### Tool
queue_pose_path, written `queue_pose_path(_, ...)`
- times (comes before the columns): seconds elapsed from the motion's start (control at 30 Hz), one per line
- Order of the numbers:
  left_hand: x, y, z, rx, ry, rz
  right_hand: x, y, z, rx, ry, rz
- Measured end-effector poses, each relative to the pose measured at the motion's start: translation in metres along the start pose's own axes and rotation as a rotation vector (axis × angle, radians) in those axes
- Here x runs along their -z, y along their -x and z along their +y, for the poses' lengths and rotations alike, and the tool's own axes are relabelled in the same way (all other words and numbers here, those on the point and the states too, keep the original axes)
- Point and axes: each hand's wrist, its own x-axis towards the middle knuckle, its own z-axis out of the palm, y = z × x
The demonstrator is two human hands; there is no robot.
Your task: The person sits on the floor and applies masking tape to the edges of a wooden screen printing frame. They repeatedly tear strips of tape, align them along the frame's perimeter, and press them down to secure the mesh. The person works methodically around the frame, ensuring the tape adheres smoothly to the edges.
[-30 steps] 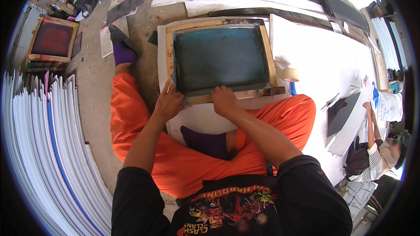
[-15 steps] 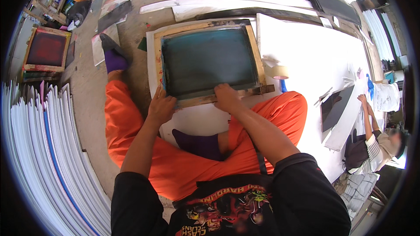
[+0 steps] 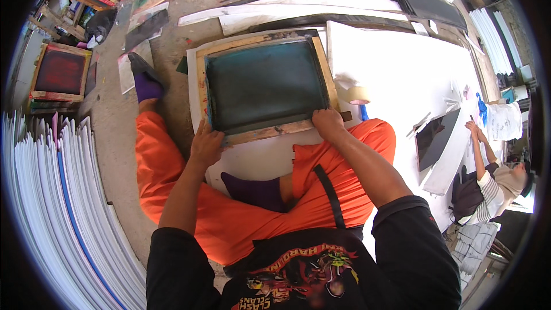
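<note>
In front of me lies a wooden-framed printing screen (image 3: 264, 83) with dark blue-green mesh, on a white sheet (image 3: 241, 161). My left hand (image 3: 206, 143) is closed on the near left corner of the frame. The fingers of my right hand (image 3: 328, 124) are curled over the frame near its near right corner. A short brown end of wood (image 3: 346, 116) sticks out beside that hand. The undersides of the frame and some of my fingertips are hidden.
To the right, a roll of tape (image 3: 360, 95) stands on a large white board (image 3: 396, 74). Another person (image 3: 488, 189) works at the far right over a dark panel (image 3: 437, 139). Stacked white sheets (image 3: 57, 206) fill the left; a red screen (image 3: 59, 73) stands beyond them.
My right hand has slid rightward along the frame's near edge to its near right corner. My left hand stays at the left corner. The whole view has shifted slightly.
</note>
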Motion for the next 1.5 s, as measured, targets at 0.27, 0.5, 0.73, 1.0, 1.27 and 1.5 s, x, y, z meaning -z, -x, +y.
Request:
queue_pose_path(0.27,-0.017,0.014,0.005,0.058,-0.048,0.147,0.014,-0.003,-0.046,0.014,0.103,0.003)
queue_pose_path(0.5,-0.02,0.021,0.001,0.017,-0.103,0.296,0.012,-0.026,-0.13,0.178,-0.03,0.141)
queue_pose_path(0.73,-0.022,0.021,-0.006,-0.026,-0.201,0.301,0.022,-0.042,-0.179,0.281,-0.156,0.226)
queue_pose_path(1.0,0.003,0.009,-0.013,-0.011,-0.368,0.108,0.027,-0.051,-0.19,0.286,-0.293,0.13)
queue_pose_path(1.27,0.009,0.022,-0.01,0.443,0.172,0.081,0.033,-0.062,-0.218,0.344,-0.46,0.099)
queue_pose_path(1.5,-0.023,0.034,-0.02,0.49,0.586,-0.059,0.039,-0.076,-0.259,0.372,-0.574,0.139)
